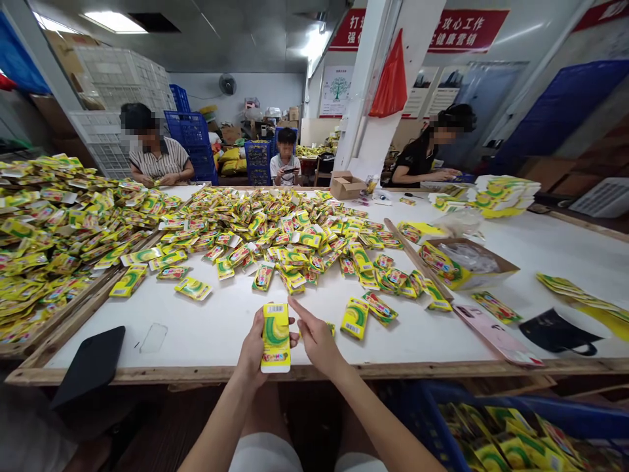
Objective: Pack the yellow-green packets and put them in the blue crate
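Observation:
A small yellow carton (276,334) with a green swirl and a barcode stands upright in my left hand (253,347), whose fingers wrap around it from the left and behind. Just right of the carton is my right hand (317,337), its index finger stretched toward the carton's top edge and its thumb apart; I cannot see anything in it. Another yellow carton lies partly hidden behind that hand. On the white table ahead spreads a heap of similar yellow cartons (295,246), and a single carton (354,318) lies to the right.
Wooden strips (417,262) divide the table. At left lies a larger carton pile (44,242) and a black device (93,357). An open display box (449,269) and a black cup-shaped item (560,331) sit right. A blue crate (427,406) holds cartons below. Three people sit across.

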`<action>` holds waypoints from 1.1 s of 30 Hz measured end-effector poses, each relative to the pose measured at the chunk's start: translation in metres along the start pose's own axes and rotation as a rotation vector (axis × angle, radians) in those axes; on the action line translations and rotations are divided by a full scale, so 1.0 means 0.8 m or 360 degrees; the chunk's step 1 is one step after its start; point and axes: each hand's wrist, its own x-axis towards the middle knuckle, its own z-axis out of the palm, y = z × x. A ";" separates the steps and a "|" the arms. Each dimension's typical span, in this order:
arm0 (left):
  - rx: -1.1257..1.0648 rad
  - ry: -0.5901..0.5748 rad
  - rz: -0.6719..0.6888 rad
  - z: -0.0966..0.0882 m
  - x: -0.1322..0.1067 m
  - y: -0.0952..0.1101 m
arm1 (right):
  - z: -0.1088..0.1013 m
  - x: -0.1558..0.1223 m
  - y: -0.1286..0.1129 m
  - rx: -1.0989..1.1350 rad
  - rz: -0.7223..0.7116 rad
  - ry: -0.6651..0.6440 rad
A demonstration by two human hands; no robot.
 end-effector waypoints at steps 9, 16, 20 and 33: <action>0.0272 0.0153 0.0042 -0.012 0.007 -0.002 | 0.003 -0.018 0.002 -0.0589 -0.0428 -0.0115; 0.0568 -0.0082 -0.0310 -0.044 0.007 0.008 | 0.007 -0.016 0.030 -0.0413 -0.0054 -0.0048; 0.1085 0.0016 0.0237 -0.062 0.011 0.008 | 0.028 -0.015 0.045 0.0033 0.0342 -0.0102; 0.1053 -0.0291 0.0309 -0.067 0.018 -0.006 | 0.031 -0.005 0.053 0.0432 0.0336 0.0015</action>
